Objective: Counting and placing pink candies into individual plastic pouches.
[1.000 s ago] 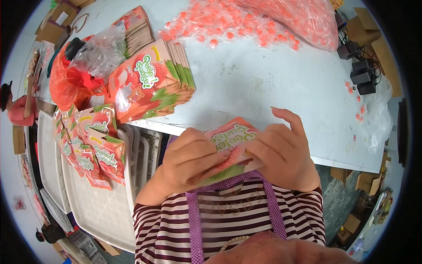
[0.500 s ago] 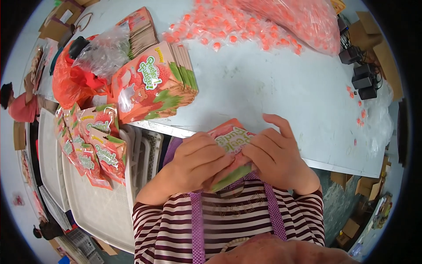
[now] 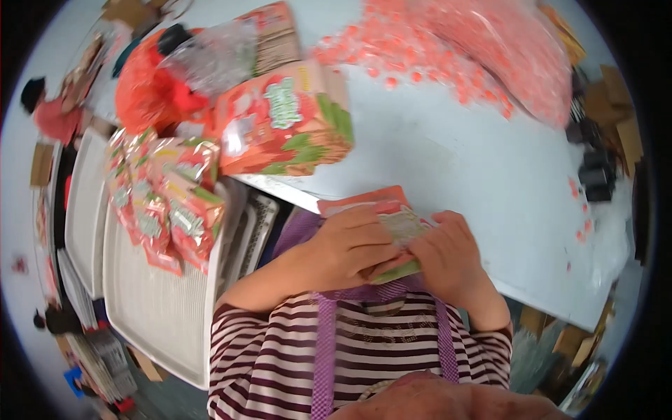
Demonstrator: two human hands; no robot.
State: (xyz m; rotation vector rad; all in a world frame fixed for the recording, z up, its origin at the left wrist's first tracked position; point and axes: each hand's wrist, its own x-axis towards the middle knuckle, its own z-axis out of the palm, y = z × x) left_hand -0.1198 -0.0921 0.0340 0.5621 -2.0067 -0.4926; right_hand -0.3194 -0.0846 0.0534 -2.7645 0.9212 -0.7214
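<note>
Both hands hold one flat pink and green pouch (image 3: 389, 222) at the near edge of the pale table (image 3: 476, 175), close to my striped chest. My left hand (image 3: 350, 246) covers its left half with fingers curled over the top. My right hand (image 3: 448, 255) pinches its right side. Only the pouch's top edge and middle strip show between the hands.
A stack of empty matching pouches (image 3: 280, 126) stands on the table to the left. Filled pouches (image 3: 168, 196) lie on a white tray (image 3: 150, 308) at my left. Loose pink candies (image 3: 420, 49) and a clear bag of them (image 3: 511, 56) sit far across. A red bag (image 3: 150, 94) lies at far left.
The view has swung left and tilted. Both hands keep the pouch, now lower and nearer my chest, with the fingers closed further over it.
</note>
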